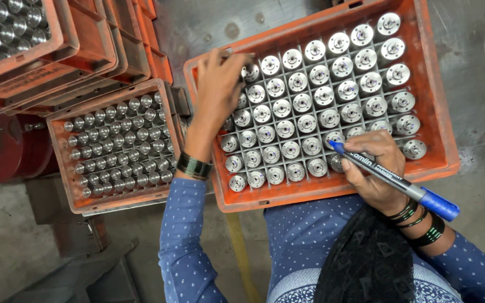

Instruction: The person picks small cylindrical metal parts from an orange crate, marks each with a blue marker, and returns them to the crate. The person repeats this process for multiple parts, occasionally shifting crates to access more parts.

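Observation:
An orange crate (434, 101) in front of me holds a grid of shiny round metal parts (310, 101) standing on end. Several of them carry a small blue mark on top. My left hand (220, 84) rests at the crate's far left corner, fingers curled on a metal part there. My right hand (374, 168) grips a blue marker pen (399, 182), its tip touching a metal part (335, 140) in the near right rows. Dark bangles circle both wrists.
A second orange crate (116, 146) of smaller metal cylinders stands to the left. More orange crates (57, 45) are stacked behind it. A red round machine part (7, 146) sits at the far left. Grey metal tabletop (472, 56) lies at right.

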